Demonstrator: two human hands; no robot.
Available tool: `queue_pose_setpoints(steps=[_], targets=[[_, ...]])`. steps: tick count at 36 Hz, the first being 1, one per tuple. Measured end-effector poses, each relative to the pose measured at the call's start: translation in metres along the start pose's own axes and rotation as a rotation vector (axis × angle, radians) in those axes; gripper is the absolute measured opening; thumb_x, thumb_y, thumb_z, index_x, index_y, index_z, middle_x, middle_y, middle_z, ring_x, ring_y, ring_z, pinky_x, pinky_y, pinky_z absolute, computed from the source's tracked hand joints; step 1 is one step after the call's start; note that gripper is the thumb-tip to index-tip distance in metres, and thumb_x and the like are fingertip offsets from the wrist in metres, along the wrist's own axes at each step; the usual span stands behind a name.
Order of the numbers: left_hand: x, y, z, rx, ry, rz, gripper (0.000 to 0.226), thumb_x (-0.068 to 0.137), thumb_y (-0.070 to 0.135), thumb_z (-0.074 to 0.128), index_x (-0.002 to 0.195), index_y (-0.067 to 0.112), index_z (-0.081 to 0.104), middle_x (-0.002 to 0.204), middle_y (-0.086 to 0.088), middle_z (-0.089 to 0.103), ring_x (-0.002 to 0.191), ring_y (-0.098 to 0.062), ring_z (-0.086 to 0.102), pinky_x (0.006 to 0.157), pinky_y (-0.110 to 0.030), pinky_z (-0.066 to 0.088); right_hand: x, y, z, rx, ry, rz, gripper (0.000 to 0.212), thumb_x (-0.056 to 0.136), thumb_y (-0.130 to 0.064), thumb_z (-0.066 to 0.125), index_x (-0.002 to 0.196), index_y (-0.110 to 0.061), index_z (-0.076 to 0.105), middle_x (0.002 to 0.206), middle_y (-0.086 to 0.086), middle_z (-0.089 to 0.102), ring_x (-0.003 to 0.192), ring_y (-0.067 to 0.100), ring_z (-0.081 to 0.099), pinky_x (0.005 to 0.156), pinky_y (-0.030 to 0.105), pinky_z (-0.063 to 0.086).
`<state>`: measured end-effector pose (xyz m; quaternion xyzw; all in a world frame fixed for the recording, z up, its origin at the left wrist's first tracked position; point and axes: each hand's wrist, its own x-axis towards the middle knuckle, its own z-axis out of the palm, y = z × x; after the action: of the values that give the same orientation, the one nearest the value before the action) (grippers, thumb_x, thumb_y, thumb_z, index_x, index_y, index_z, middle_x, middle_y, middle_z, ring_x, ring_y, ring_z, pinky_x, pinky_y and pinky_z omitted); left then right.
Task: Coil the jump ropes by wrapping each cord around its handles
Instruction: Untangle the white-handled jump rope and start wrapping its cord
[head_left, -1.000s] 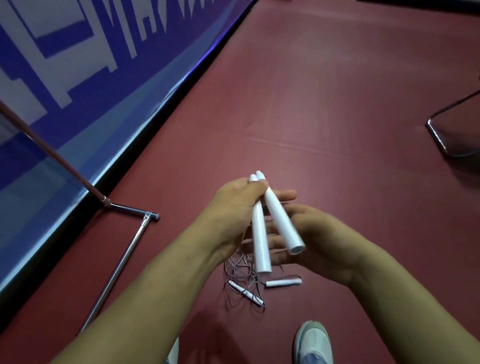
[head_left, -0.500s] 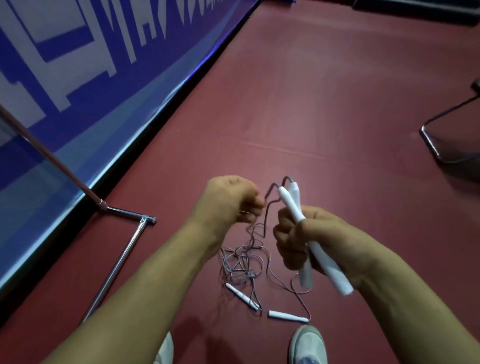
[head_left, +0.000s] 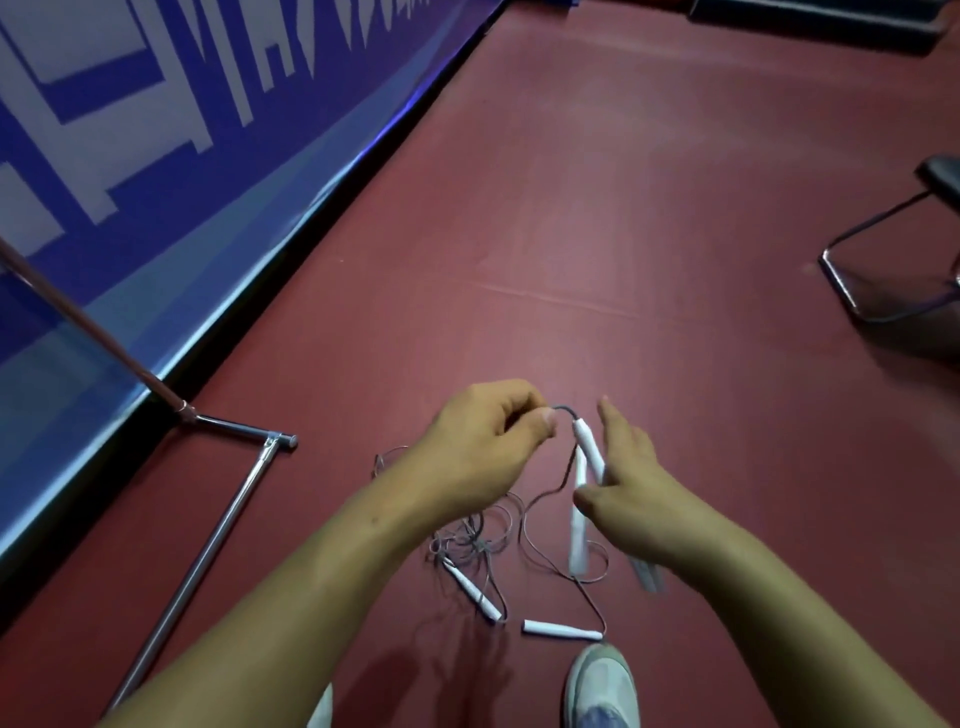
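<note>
My right hand (head_left: 639, 499) holds two white jump rope handles (head_left: 586, 457) side by side, thumb pressed against them, fingers stretched out behind. Their tips point up and away from me. A thin dark cord (head_left: 540, 499) leaves the top tip, and my left hand (head_left: 483, 441) pinches it just left of that tip. The cord hangs down into a loose tangle (head_left: 467, 540) on the red floor. A second rope's two white handles, one (head_left: 472, 592) and the other (head_left: 561, 630), lie on the floor below my hands.
A chrome stand foot (head_left: 228, 525) with a slanted pole runs along the left, beside a blue banner wall (head_left: 156, 156). A chair's metal base (head_left: 883, 301) sits at right. My white shoe (head_left: 602, 686) is right below the floor handles.
The handle pair passed from my left hand into my right. My left hand let go and took the cord by the handle tips. The right hand's fingers have loosened from a tight grip.
</note>
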<state>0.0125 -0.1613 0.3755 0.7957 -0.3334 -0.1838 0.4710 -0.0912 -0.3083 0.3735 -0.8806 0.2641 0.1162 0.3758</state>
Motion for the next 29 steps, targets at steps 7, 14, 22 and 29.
queue_pose_setpoints(steps=[7, 14, 22, 29], targets=[[0.007, -0.012, -0.011, 0.156, -0.007, -0.072, 0.029, 0.099, 0.023, 0.059, 0.075, 0.005, 0.063, 0.051, 0.006, 0.042, 0.046, -0.007, 0.035, 0.046, -0.020, 0.030, -0.016, -0.031, -0.019, 0.741, -0.058, -0.202, 0.033, 0.092, 0.016, 0.039, 0.081, -0.001, 0.064, 0.097, 0.019, 0.076, 0.093, 0.040, 0.074, 0.080, 0.053, 0.062], [0.009, -0.044, -0.029, 0.356, -0.072, -0.309, 0.048, 0.104, 0.034, 0.050, 0.064, 0.008, 0.040, 0.058, -0.005, 0.041, 0.063, -0.026, 0.040, 0.055, -0.035, 0.031, -0.007, -0.020, -0.035, 1.283, 0.127, -0.287, 0.034, 0.085, 0.015, 0.049, 0.065, -0.011, 0.060, 0.103, 0.017, 0.063, 0.099, 0.035, 0.069, 0.082, 0.056, 0.061], [-0.002, -0.001, 0.005, 0.106, -0.351, -0.141, 0.029, 0.088, 0.005, 0.045, 0.106, 0.022, 0.059, 0.111, 0.004, 0.065, 0.102, -0.010, 0.061, 0.081, -0.019, 0.049, -0.002, -0.030, 0.011, 0.962, -0.233, -0.128, 0.045, 0.086, -0.018, 0.066, 0.130, -0.012, 0.062, 0.122, 0.007, 0.072, 0.111, 0.020, 0.068, 0.100, 0.050, 0.051], [-0.009, -0.007, -0.011, 0.232, -0.249, -0.053, 0.017, 0.091, 0.011, 0.061, 0.081, 0.025, 0.059, 0.077, 0.005, 0.066, 0.065, -0.008, 0.057, 0.063, -0.021, 0.045, -0.005, -0.031, -0.013, 0.446, -0.180, -0.195, 0.018, 0.093, -0.007, 0.071, 0.110, -0.001, 0.069, 0.089, 0.025, 0.075, 0.078, 0.031, 0.077, 0.075, 0.036, 0.064]])
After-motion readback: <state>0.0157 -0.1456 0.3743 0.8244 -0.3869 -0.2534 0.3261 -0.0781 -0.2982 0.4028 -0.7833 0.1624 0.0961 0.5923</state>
